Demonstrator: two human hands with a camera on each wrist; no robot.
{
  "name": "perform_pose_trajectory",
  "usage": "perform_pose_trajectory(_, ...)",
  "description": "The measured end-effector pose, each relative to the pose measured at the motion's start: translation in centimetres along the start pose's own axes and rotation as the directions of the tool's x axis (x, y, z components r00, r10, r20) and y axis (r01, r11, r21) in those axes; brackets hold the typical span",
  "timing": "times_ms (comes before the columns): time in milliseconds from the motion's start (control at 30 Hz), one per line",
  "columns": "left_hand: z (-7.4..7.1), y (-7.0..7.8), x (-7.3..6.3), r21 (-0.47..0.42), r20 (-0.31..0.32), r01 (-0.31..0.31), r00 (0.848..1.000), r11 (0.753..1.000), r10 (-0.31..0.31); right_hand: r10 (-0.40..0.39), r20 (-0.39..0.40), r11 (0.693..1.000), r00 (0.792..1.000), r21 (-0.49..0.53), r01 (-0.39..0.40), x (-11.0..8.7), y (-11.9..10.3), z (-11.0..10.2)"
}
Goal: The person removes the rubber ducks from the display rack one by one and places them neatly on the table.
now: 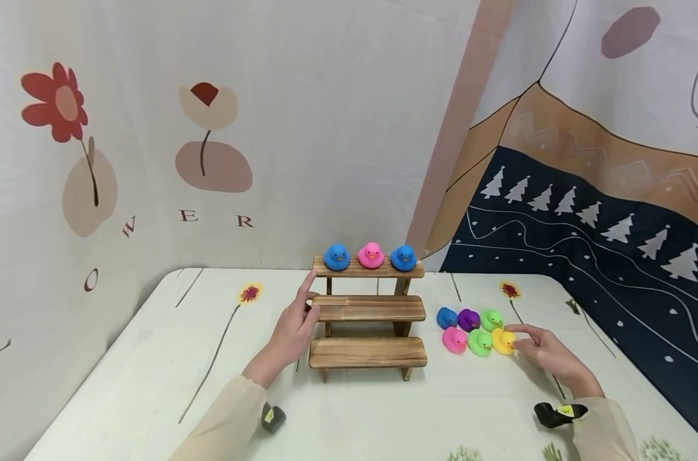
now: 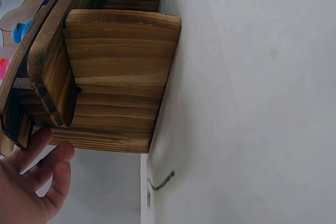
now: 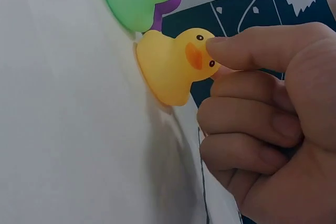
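A three-tier wooden stand (image 1: 368, 352) is on the table, with a blue rubber duck (image 1: 337, 257), a pink duck (image 1: 371, 255) and another blue duck (image 1: 403, 258) along its top shelf. My left hand (image 1: 293, 328) is at the stand's left side, index finger pointing up to the top shelf's end, other fingers loosely bent. In the left wrist view its fingertips meet the edge of the wood. My right hand (image 1: 547, 355) pinches a yellow duck (image 3: 168, 61) by the head between thumb and index finger, the other fingers curled into the palm.
Beside the yellow duck, right of the stand, sit a blue duck (image 1: 447, 318), a purple duck (image 1: 469, 319), a pink duck (image 1: 454, 340) and two green ducks (image 1: 479, 343). The two lower shelves hold no ducks. Printed cloth covers the table (image 1: 211, 358) and walls.
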State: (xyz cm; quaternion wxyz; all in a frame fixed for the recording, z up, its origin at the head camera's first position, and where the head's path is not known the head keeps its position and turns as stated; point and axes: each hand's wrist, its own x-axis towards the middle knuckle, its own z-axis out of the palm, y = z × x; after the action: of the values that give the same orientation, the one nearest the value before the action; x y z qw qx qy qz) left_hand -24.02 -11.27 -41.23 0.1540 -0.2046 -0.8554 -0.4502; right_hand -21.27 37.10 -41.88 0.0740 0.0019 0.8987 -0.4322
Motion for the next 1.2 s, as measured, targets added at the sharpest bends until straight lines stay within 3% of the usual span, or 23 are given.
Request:
perform_pose_trajectory(167,0.0,0.0,0.0,0.001,0.003,0.008,1.0,1.0,-0.008,-0.048,-0.103,0.999,0.994,-0.031,0.045,-0.1,-0.7,0.2)
perform_pose_trajectory(267,-0.2,-0.1,-0.1,0.011,-0.005,0.008,1.0,1.0,-0.008,-0.075,-0.126,0.997,0.989,-0.03,0.072,0.2,-1.3,0.7)
perform_pose_trajectory(900,0.1,0.0,0.0,0.022,-0.021,-0.024,0.999,0.999,0.025,-0.181,-0.102,0.983,0.978,0.009,0.183,0.8,-7.2,2.9)
perform_pose_trajectory(1200,0.1,0.2,0.0,0.01,-0.013,-0.02,1.0,1.0,0.02,-0.227,-0.106,0.972,0.968,0.039,0.232,0.8,-8.9,4.0)
